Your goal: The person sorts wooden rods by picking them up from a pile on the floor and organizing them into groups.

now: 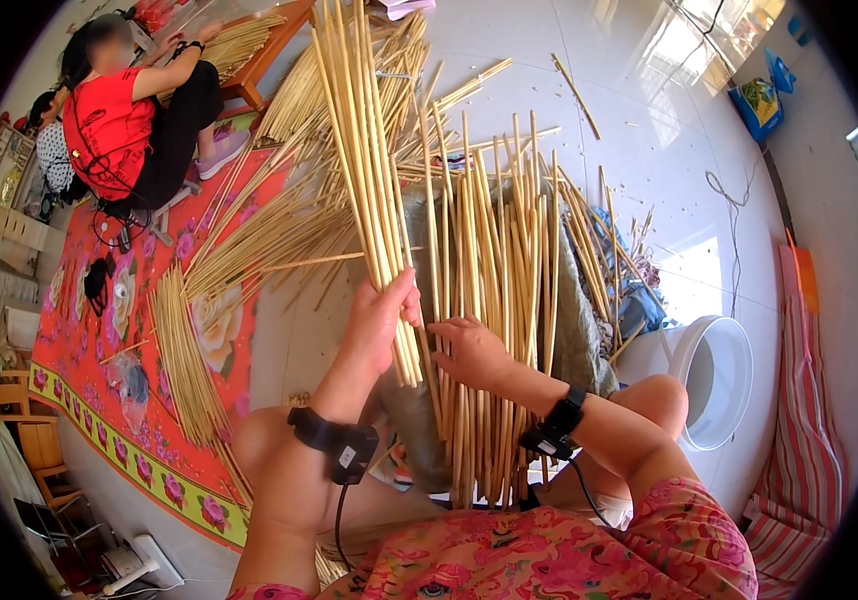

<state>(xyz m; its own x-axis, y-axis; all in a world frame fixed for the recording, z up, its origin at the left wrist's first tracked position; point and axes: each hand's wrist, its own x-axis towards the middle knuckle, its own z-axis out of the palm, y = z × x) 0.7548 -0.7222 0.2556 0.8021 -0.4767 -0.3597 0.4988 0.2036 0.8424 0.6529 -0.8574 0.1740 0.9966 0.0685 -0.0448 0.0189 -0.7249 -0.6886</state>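
Upright in my left hand (381, 318) is a bundle of long straw-coloured sticks (364, 190), with its lower ends sticking out below my fist. Close beside it, my right hand (477, 354) has its fingers drawn together at a thin stick (430, 375) by the bundle's edge. Beneath and behind that hand lies a thick row of similar sticks (494, 250), pointing away from me between my legs. A grey-green cloth (574, 300) shows at the row's right side. My right fingertips are partly hidden.
Loose stick piles (279, 235) spread over a red floral mat (99, 330) on the left. A white bucket (719, 385) stands near my right knee. Far left, a person in a red shirt (114, 135) sits by a wooden table (269, 65) with sticks on it.
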